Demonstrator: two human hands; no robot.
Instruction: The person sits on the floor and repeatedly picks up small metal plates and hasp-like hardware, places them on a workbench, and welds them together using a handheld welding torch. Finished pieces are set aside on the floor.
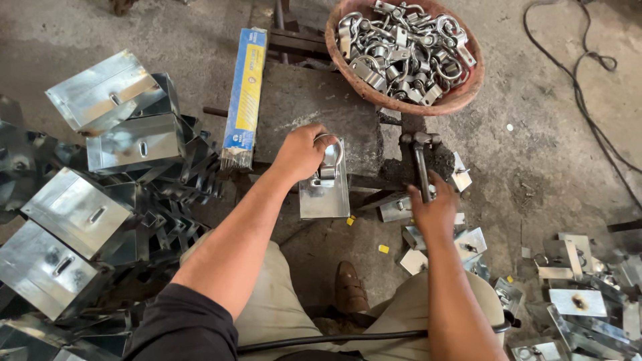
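Note:
My left hand (301, 152) grips a shiny metal ring fitting (330, 157) that stands on a flat galvanised plate (324, 195). The plate lies at the front edge of a worn steel block (314, 107). My right hand (433, 208) holds the handle of a dark hammer (420, 160), whose head rests low against the block's right side. Both arms reach forward over my knees.
A reddish basin (461, 99) full of metal ring fittings stands behind the block. A blue and yellow box of welding rods (245, 93) lies on the left. Stacked galvanised brackets (100, 200) crowd the left side, loose plates (578, 301) lie at the right, and a black cable (588, 100) crosses the floor.

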